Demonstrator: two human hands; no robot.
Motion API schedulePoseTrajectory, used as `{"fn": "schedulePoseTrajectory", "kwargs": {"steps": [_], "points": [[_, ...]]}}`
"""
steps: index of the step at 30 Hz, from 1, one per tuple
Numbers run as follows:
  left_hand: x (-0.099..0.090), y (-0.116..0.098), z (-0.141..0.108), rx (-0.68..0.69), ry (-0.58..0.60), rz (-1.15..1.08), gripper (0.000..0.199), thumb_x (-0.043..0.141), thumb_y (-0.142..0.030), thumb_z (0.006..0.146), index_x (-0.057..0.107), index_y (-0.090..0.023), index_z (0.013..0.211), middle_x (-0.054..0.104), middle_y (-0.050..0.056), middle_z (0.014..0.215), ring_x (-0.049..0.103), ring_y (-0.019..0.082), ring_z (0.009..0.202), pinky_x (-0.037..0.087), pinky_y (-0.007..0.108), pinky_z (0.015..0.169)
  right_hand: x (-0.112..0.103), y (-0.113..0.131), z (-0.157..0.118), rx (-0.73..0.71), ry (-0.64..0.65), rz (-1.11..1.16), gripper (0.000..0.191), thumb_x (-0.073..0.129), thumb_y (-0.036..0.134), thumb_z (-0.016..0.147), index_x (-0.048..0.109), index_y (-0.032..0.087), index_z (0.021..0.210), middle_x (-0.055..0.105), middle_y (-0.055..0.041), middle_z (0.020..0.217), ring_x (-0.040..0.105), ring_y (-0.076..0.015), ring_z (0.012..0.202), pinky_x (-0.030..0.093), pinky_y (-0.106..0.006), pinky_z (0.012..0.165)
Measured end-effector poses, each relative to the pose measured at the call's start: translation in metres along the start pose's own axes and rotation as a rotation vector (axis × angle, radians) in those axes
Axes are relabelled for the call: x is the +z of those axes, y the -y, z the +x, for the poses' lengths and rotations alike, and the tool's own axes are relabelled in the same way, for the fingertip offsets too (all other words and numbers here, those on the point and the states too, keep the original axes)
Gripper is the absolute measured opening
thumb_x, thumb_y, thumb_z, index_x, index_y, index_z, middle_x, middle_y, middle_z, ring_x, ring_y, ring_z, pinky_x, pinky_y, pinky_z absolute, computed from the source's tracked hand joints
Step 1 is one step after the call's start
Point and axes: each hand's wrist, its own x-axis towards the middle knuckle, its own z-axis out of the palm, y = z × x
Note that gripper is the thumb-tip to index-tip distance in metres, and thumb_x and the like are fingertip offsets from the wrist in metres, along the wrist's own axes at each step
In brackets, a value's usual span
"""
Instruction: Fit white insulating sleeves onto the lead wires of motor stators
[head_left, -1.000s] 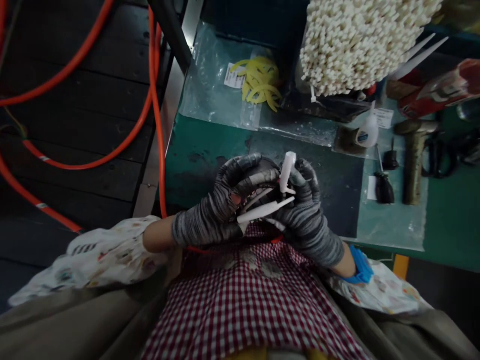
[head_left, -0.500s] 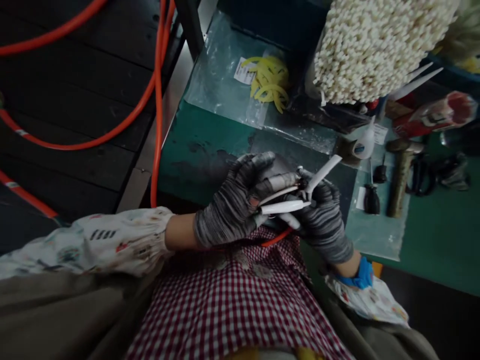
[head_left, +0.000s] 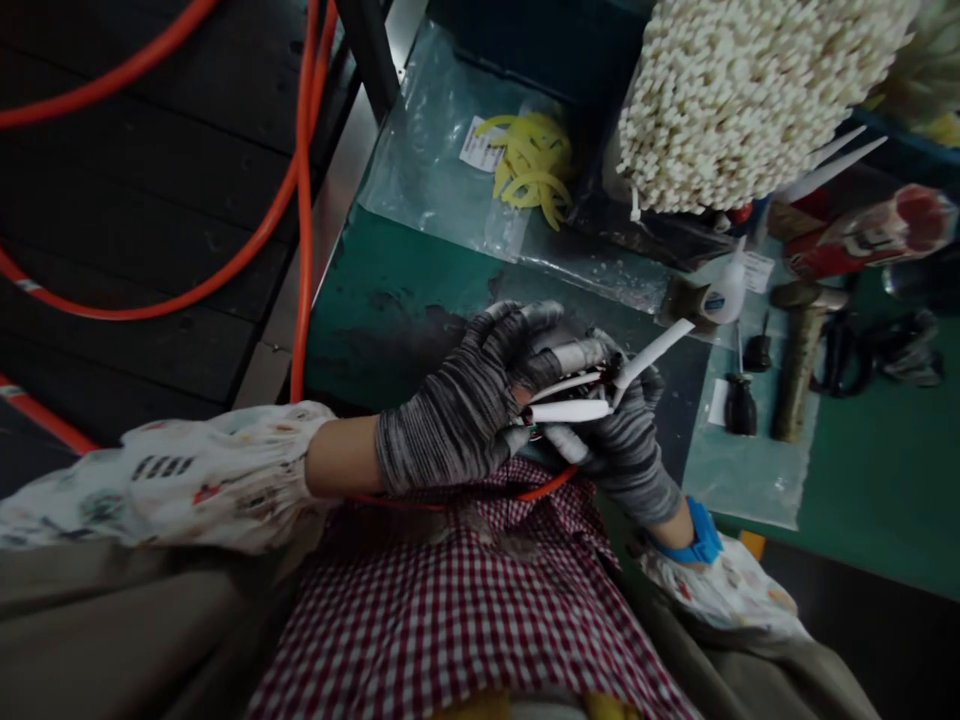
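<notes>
Both gloved hands meet over my lap, in front of the table edge, at the end of an orange cable point(head_left: 551, 487). My left hand point(head_left: 454, 415) is curled round the wires from the left, its taped fingertips reaching over to the right hand. From the other side, my right hand point(head_left: 637, 445) has its fingers closed about the same bundle. A thick white sleeve point(head_left: 571, 411) lies level between the hands, with a thinner white wire above it. Another white sleeve point(head_left: 656, 352) sticks up and right, past the right hand. The fingers hide where the wires join.
On the green table point(head_left: 862, 480) lie yellow strips point(head_left: 531, 160), a bundle of white ties or tubes point(head_left: 750, 110), a glue bottle point(head_left: 724, 292), a screwdriver point(head_left: 740, 405), a hammer point(head_left: 796, 360) and black scissors point(head_left: 838, 350). Orange hose-like cable point(head_left: 302, 220) loops at left.
My hands stay together on the wires and have shifted slightly. The upper white sleeve leans a little further right. The whole view has moved a little.
</notes>
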Motion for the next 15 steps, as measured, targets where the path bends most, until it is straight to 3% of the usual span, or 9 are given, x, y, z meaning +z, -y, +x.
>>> {"fn": "schedulePoseTrajectory", "kwargs": {"steps": [5, 7, 12, 15], "points": [[-0.002, 0.011, 0.005, -0.032, -0.034, -0.098, 0.076, 0.071, -0.029, 0.095, 0.046, -0.03, 0.167, 0.052, 0.01, 0.174, 0.046, 0.037, 0.165, 0.042, 0.062, 0.139, -0.006, 0.005, 0.007, 0.105, 0.087, 0.003, 0.037, 0.069, 0.04, 0.106, 0.073, 0.035, 0.142, 0.054, -0.0094, 0.169, 0.053, -0.0411, 0.149, 0.042, -0.067, 0.125], [-0.005, 0.031, 0.012, -0.037, -0.002, -0.169, 0.084, 0.079, -0.031, 0.091, 0.044, -0.029, 0.167, 0.054, 0.012, 0.172, 0.051, 0.037, 0.162, 0.048, 0.061, 0.136, -0.008, -0.003, 0.02, 0.088, 0.149, 0.061, 0.029, 0.068, 0.042, 0.107, 0.08, 0.034, 0.131, 0.059, -0.0104, 0.161, 0.055, -0.0408, 0.145, 0.04, -0.067, 0.124], [-0.018, 0.084, 0.027, -0.116, 0.162, -0.291, 0.105, 0.094, -0.038, 0.082, 0.039, -0.027, 0.171, 0.065, 0.016, 0.159, 0.068, 0.035, 0.145, 0.06, 0.059, 0.123, -0.002, -0.032, 0.068, 0.024, 0.298, 0.237, 0.026, 0.067, 0.044, 0.109, 0.088, 0.031, 0.115, 0.07, -0.012, 0.135, 0.063, -0.0355, 0.121, 0.049, -0.064, 0.113], [-0.025, 0.086, 0.02, -0.2, 0.049, -0.046, 0.111, 0.097, -0.046, 0.081, 0.039, -0.016, 0.17, 0.059, 0.024, 0.164, 0.062, 0.043, 0.15, 0.056, 0.066, 0.125, 0.009, -0.041, 0.087, 0.001, 0.312, 0.313, 0.027, 0.065, 0.043, 0.11, 0.088, 0.031, 0.119, 0.073, -0.0112, 0.129, 0.062, -0.0335, 0.116, 0.051, -0.062, 0.111]]}}
